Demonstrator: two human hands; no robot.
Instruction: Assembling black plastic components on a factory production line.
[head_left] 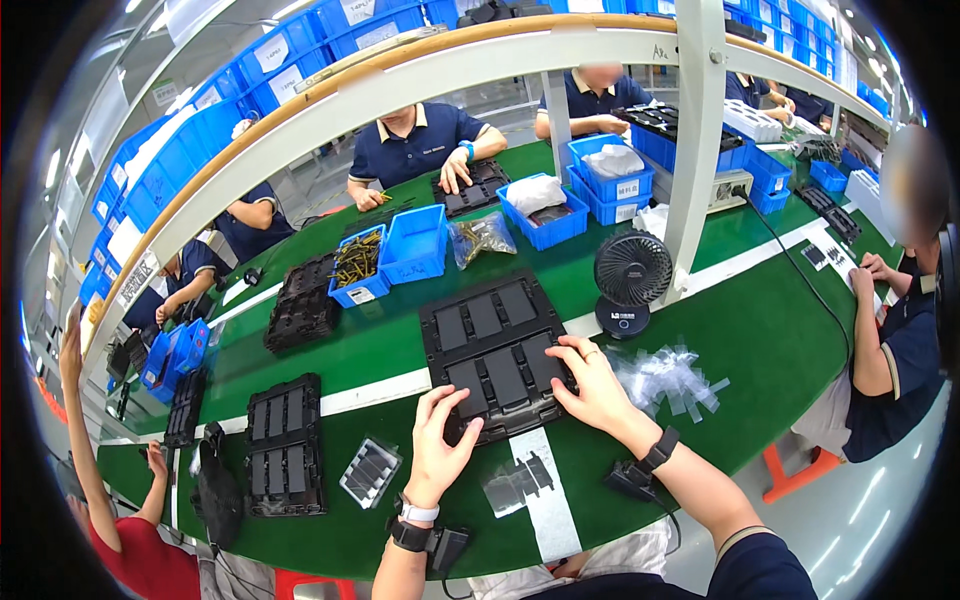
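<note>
Head view, left hand point(438, 442) and right hand point(594, 388) spread at one black tray point(488, 344), six dark panels point(516, 305).

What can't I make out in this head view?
- Head view: parts of the black tray's side edges, behind the left grip and right grip.
- Head view: what the white bag covers in the blue bin right of the clear bag.
- Head view: how many clear strips are piled; they overlap.
- Head view: the co-worker in red, partly cut off by the picture's dark edge.
</note>
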